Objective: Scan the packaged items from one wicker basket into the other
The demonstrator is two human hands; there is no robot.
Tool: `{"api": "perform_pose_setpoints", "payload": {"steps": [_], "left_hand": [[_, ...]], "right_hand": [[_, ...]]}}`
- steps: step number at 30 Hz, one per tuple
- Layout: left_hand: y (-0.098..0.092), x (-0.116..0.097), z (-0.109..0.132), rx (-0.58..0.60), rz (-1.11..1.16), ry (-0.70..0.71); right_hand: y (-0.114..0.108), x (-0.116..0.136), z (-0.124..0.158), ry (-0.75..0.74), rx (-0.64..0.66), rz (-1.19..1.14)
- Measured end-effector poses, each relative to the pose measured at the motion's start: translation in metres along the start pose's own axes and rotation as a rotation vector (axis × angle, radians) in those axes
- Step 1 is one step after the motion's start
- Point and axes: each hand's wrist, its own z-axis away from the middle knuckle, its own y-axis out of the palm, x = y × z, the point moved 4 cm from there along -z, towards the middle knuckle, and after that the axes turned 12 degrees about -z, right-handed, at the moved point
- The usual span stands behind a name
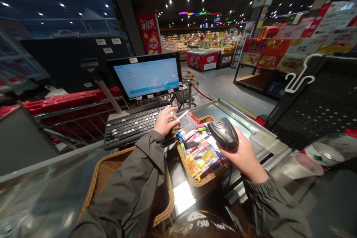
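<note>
1. Here's the right hand [242, 152], fingers wrapped round a black, rounded plastic handheld scanner [223, 134], its broad head out in front, over the right side of a tan woven basket [205, 183].
2. And that basket is full: small, brightly coloured plastic packets [199, 150] lie heaped inside, just left of the scanner and lower. Whether scanner and packets touch, I can't tell.
3. Check the axes: the scanner points away and to the left; the basket's long side also runs away from the body, its far end leaning left.
4. Over to the left hand [166, 121], palm down, fingers loosely spread at the right end of a black keyboard with pale-marked keys [131, 128], gripping nothing that shows. The thumb is right beside a flat white-and-red printed packet [188, 119] at the basket's far left corner; contact is unclear. For that packet, the left hand is nearer; for the right side of the heap, the right.
5. Basket and keyboard sit on a silver metal table [36, 189], a black-framed monitor [147, 76] behind the keys, its blue screen text too small to read.
6. Now the writing: a tall red poster [148, 31] appears to say 冰红茶, a dark display stand [226, 59] shows "P促销", and the packets' print defeats me.
</note>
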Motion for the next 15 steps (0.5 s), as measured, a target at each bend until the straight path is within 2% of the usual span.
{"api": "perform_pose_setpoints", "payload": {"steps": [5, 10, 15], "left_hand": [[-0.023, 0.003, 0.009, -0.127, 0.056, -0.077], [-0.05, 0.001, 0.02, -0.276, 0.103, -0.179], [-0.074, 0.0, 0.034, -0.405, 0.047, -0.261]], "right_hand": [[0.008, 0.015, -0.001, -0.056, 0.025, -0.012], [0.013, 0.023, -0.001, -0.052, 0.037, -0.028], [0.02, 0.029, 0.001, -0.058, 0.05, -0.028]]}}
